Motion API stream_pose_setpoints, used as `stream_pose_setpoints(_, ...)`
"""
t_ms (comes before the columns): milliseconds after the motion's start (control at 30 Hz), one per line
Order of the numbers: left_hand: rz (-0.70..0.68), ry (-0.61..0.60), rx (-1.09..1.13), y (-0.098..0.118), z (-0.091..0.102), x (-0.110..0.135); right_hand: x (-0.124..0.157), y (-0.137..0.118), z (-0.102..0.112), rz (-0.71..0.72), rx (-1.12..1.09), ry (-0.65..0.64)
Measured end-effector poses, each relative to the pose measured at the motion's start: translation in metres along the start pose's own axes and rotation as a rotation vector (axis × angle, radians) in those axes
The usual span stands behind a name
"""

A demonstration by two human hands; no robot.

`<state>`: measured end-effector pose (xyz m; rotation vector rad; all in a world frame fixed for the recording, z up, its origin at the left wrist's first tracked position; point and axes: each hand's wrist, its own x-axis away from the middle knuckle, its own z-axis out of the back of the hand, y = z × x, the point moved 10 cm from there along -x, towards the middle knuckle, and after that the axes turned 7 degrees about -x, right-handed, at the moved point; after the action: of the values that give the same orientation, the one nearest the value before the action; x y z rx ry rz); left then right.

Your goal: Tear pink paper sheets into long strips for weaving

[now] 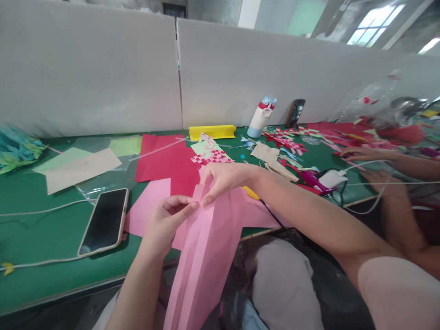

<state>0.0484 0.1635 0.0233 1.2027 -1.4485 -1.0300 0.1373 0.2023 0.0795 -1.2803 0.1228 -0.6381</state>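
Note:
A long sheet of pink paper (216, 256) with lengthwise folds hangs from my hands, over the table's front edge and down toward my lap. My left hand (173, 213) pinches its upper left edge between thumb and forefinger. Just beside it, my right hand (223, 181) grips the top of the same sheet, thumb in front and fingers bent behind. The two thumbs nearly meet at a crease. Beneath and behind my hands lie a flat pink sheet (147, 206) and a red sheet (158, 158).
A phone (104, 222) with cables lies at left, near beige paper (82, 172). Behind my hands are a yellow folded strip (212, 132), checkered paper pieces (215, 153) and a bottle (261, 118). At right, another person's hands (364, 158) work near a purple glue gun (314, 181).

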Motion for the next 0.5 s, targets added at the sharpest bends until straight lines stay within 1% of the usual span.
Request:
stream_pose_setpoints(100,-0.017,-0.017,-0.031,0.0002,-0.0004,-0.0002,0.0010,0.0018,0.0018,-0.040,0.043,0.029)
stream_pose_setpoints(200,-0.037,-0.048,-0.052,-0.0003,-0.0028,0.0000,0.0013,0.0017,0.0025,-0.049,0.063,0.049)
stream_pose_setpoints(367,-0.052,-0.066,-0.061,-0.0003,-0.0043,0.0001,0.0012,-0.0003,-0.0016,-0.018,-0.009,0.015)
stream_pose_setpoints(500,-0.024,-0.074,-0.012,-0.0004,-0.0073,0.0017,0.0007,-0.0009,-0.0030,0.002,-0.045,-0.004)
